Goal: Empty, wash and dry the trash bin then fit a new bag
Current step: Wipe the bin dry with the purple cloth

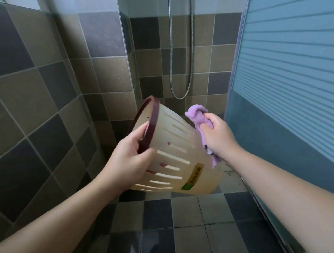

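We hold the trash bin (175,152) in the air on its side, inside a tiled shower corner, mouth turned to the left wall and base toward the glass door (286,83). Our left hand (129,158) grips the dark red rim (147,125), fingers curled inside the mouth and thumb on the slotted outer wall. Our right hand (218,135) is clamped on a bunched purple cloth (197,113) and presses it against the bin's outer wall near the base. No bag and no rubbish show; the inside of the bin is out of sight. A shower hose (182,95) hangs on the back wall beyond.

Judgement: step in hand is drying, outside of the bin. Emptying and washing appear done, though we cannot see whether water remains.

Next move, as we read it: rotate the bin by the rim with the left hand so the cloth reaches the unwiped slots and base, then wipe inside. The slots may trap drops. The new bag is not in view.
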